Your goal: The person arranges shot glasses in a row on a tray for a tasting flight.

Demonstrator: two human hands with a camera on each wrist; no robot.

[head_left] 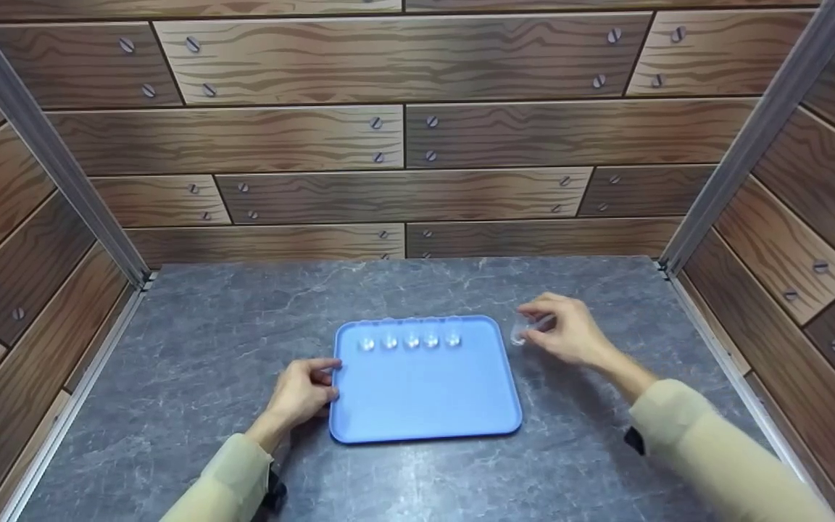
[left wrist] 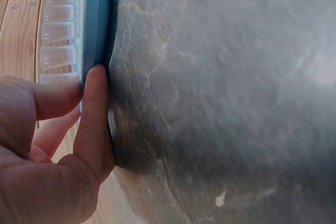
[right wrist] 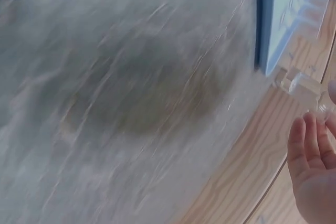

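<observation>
A blue rectangular tray (head_left: 425,399) lies on the table. Along its far side stand several small clear plastic cups (head_left: 411,341) in one row; the left wrist view shows the same cups (left wrist: 59,32) side-on. My left hand (head_left: 300,391) grips the tray's left edge, its fingertips at the rim. Just off the tray's far right corner, my right hand (head_left: 566,332) pinches another clear plastic cup (head_left: 519,333) between thumb and fingers. In the right wrist view this cup (right wrist: 305,86) appears tilted beyond the fingertips, and part of the hand is cut off by the frame.
The grey marbled tabletop (head_left: 229,312) surrounds the tray. Wood-patterned walls (head_left: 316,138) enclose the back and both sides, with metal posts (head_left: 736,138) at the corners. Black bands (head_left: 635,440) show under the sleeve cuffs.
</observation>
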